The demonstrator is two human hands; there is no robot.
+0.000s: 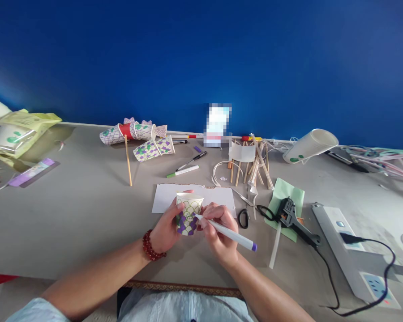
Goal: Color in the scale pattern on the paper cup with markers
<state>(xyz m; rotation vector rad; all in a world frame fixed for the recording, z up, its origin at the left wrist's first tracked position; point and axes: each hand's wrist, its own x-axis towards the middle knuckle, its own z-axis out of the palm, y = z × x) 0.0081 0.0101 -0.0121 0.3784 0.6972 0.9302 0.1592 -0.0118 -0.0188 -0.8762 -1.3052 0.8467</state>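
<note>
My left hand [166, 228] is closed around a white paper cup [190, 208] near the table's front edge. Green scale-like arcs cover the cup, and several of its lower scales are filled in purple. Pinched in my right hand [221, 230] is a white marker with a purple end [237, 236]; its tip meets or nearly meets the cup's side. Just behind the cup lies a sheet of white paper [218, 197]. Farther back rest a pair of decorated paper cups [154, 149] with purple and green scales, and a paper-cup fish [127, 132] on a wooden stick.
To the right are scissors [243, 219], a glue gun [290, 214] on green paper [297, 192], and a power strip [339, 250] with a cord. Wooden sticks [255, 167], a green marker [183, 171], a stack of cups [309, 145] and a phone [218, 123] sit toward the wall.
</note>
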